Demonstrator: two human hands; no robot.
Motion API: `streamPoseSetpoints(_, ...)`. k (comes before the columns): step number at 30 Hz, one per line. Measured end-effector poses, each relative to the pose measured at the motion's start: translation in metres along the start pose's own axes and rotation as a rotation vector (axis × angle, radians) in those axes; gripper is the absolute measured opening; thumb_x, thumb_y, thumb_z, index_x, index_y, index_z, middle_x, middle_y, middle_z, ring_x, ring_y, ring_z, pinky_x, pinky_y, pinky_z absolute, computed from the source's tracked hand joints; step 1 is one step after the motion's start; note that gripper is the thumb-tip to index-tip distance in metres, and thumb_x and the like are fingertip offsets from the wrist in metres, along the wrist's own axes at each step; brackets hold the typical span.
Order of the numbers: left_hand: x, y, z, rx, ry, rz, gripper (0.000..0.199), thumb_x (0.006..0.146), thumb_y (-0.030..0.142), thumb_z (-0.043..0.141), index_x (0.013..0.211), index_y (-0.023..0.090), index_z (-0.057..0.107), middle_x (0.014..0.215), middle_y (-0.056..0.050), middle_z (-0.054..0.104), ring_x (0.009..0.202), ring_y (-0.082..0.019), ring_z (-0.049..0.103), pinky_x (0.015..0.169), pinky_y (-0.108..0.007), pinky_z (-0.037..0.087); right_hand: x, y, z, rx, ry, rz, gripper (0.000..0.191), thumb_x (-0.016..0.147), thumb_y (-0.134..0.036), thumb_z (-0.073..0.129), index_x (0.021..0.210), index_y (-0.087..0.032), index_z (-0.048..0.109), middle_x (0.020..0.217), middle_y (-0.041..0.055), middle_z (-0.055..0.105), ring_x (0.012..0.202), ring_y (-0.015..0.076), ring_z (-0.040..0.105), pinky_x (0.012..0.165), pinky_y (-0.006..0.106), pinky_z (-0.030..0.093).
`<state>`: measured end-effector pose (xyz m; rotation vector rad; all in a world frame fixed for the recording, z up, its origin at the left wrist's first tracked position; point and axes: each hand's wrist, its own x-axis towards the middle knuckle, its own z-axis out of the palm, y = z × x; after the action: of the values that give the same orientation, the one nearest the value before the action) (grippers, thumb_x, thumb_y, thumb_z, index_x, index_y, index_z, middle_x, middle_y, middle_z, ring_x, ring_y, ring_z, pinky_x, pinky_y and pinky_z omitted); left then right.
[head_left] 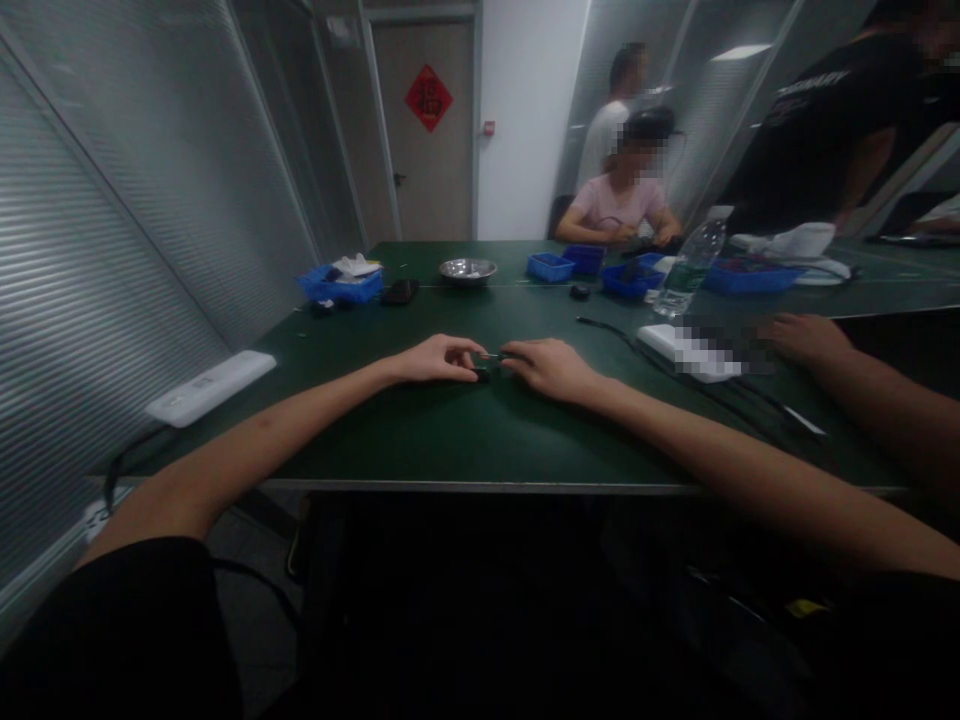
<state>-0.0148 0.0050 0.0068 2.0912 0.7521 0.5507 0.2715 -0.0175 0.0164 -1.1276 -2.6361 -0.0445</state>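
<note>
My left hand (439, 358) rests low over the green table (420, 430), its thumb and fingers curled around a small dark piece (481, 374) at the tabletop. Facing it, my right hand (551, 368) is closed, with its fingertips on a thin dark piece with a light metal tip (492, 357). That tip points at my left fingertips. Both pieces are mostly covered by fingers and too small to name.
A white power strip (214, 388) lies left, another (656, 345) right beside cables. Behind are a blue basket (349, 285), a black phone-like thing (401, 291), a metal bowl (468, 272), blue trays (550, 267) and a bottle (690, 265). A neighbour's arm (862, 370) reaches in from the right.
</note>
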Motion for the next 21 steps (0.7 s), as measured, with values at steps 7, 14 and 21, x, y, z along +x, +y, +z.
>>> streamPoseSetpoints(7, -0.001, 0.000, -0.002, 0.010, -0.001, 0.012, 0.063, 0.085, 0.041, 0.082, 0.141, 0.020, 0.065, 0.100, -0.008, 0.075, 0.090, -0.019, 0.069, 0.082, -0.032, 0.051, 0.003, 0.005, 0.000, -0.012, -0.008, 0.042, 0.047, 0.107, -0.050, 0.041, 0.139, -0.024, 0.064, 0.123, 0.0093, 0.076, 0.102, 0.0263, 0.071, 0.085, 0.033, 0.049)
streamPoseSetpoints(14, -0.005, 0.005, 0.002, 0.098, 0.019, 0.070, 0.047, 0.089, 0.043, 0.078, 0.130, 0.021, 0.072, 0.107, -0.010, 0.073, 0.096, -0.020, 0.068, 0.084, -0.035, 0.051, 0.003, 0.047, 0.006, -0.090, -0.031, 0.249, 0.050, 0.105, -0.055, 0.043, 0.136, -0.026, 0.068, 0.123, 0.0106, 0.076, 0.105, 0.0301, 0.071, 0.086, 0.037, 0.052)
streamPoseSetpoints(21, -0.005, 0.010, 0.009, 0.351, 0.148, 0.147, 0.027, 0.095, 0.044, 0.069, 0.103, 0.020, 0.078, 0.127, -0.010, 0.068, 0.113, -0.024, 0.063, 0.090, -0.037, 0.051, 0.000, 0.063, 0.007, -0.105, -0.031, 0.311, 0.053, 0.103, -0.059, 0.043, 0.136, -0.026, 0.069, 0.125, 0.0110, 0.076, 0.108, 0.0315, 0.071, 0.088, 0.038, 0.052)
